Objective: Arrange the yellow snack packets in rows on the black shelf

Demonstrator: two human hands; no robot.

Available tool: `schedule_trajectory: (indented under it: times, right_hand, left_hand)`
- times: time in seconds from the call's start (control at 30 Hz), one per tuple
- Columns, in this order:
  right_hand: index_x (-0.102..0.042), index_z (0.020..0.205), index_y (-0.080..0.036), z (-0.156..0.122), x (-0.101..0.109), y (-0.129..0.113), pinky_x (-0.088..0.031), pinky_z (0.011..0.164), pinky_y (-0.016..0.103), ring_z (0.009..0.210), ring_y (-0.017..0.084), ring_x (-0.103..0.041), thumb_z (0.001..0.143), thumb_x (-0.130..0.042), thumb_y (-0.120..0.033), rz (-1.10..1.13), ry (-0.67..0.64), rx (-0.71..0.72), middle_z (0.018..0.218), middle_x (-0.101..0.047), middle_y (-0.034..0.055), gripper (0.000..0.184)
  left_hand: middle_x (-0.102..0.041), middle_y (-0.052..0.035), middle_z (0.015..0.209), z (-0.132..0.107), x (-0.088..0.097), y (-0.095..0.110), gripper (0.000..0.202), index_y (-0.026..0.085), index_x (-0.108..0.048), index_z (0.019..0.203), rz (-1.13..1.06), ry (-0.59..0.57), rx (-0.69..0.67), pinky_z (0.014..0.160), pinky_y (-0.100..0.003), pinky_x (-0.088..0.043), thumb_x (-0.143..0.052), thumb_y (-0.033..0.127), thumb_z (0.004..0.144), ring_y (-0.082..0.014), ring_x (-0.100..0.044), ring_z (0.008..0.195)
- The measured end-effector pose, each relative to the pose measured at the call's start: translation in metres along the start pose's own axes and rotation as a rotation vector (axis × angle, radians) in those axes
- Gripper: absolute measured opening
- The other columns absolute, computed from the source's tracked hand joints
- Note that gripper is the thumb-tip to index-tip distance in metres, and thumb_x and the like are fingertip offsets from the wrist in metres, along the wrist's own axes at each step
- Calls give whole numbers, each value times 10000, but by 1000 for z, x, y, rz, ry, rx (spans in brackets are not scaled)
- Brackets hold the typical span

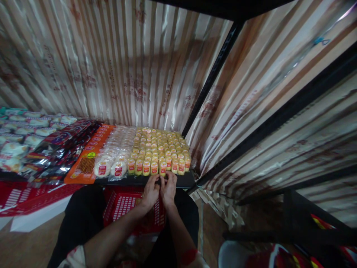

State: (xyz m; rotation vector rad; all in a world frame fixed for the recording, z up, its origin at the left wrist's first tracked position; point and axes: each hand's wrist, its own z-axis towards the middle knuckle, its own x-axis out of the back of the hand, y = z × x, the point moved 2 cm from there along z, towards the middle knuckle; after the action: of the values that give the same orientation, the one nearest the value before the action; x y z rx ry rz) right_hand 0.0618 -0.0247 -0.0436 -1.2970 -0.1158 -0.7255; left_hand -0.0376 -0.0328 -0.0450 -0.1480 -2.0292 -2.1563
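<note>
My left hand [150, 192] and my right hand [169, 189] meet at the front edge of a black shelf [185, 180]. Their fingers are curled and closed around the lower end of a small yellow snack pack [163, 166] with a red and white label. This pack stands in the front row of a block of similar yellow packs [156, 143]. Just left of that block lie round white crackers [118, 169] in clear wrappers. The thumbs and the bottom of the held pack are partly hidden by the fingers.
Left along the shelf are an orange snack bag [87, 160], dark red packets [61, 143] and white packets [36, 122]. A red basket [122, 206] stands below, between my knees. A black upright post [210, 82] rises at the right; striped sheeting [111, 63] hangs behind.
</note>
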Motion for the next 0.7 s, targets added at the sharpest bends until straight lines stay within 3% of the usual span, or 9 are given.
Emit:
schedule_trajectory:
  times: [0.27, 0.5, 0.6, 0.7]
  right_hand:
    - [-521, 1066, -160, -9, 4, 0, -510, 817, 332, 1005, 188, -513, 850, -411, -324, 13, 29, -4, 1211, -405, 155, 292]
    - [-537, 955, -156, -25, 13, -6, -484, 761, 289, 818, 156, -563, 873, -376, -339, 22, 127, -17, 934, -576, 100, 257]
    - [-548, 913, -170, -47, 5, 2, -480, 699, 254, 718, 136, -581, 866, -395, -365, 66, 58, 4, 826, -617, 57, 253]
    - [-574, 902, -172, -67, -10, 20, -470, 675, 231, 687, 127, -597, 873, -373, -346, -16, -125, -11, 793, -644, 45, 267]
  left_hand:
    - [-605, -70, 1045, -10, 5, -4, 392, 165, -603, 981, 43, 17, -10, 954, -318, -427, -407, -9, 689, -157, -575, 987]
    - [-624, -44, 860, -16, 15, -16, 275, 170, -623, 823, 182, -16, 48, 789, -264, -469, -387, 46, 756, -138, -594, 802]
    - [-634, -47, 838, -18, 19, -35, 257, 157, -631, 793, 288, -98, 132, 774, -253, -454, -389, 73, 768, -141, -585, 800]
    - [-659, -51, 840, -22, 23, -62, 237, 158, -649, 796, 356, -220, 294, 797, -265, -437, -415, 124, 779, -159, -584, 838]
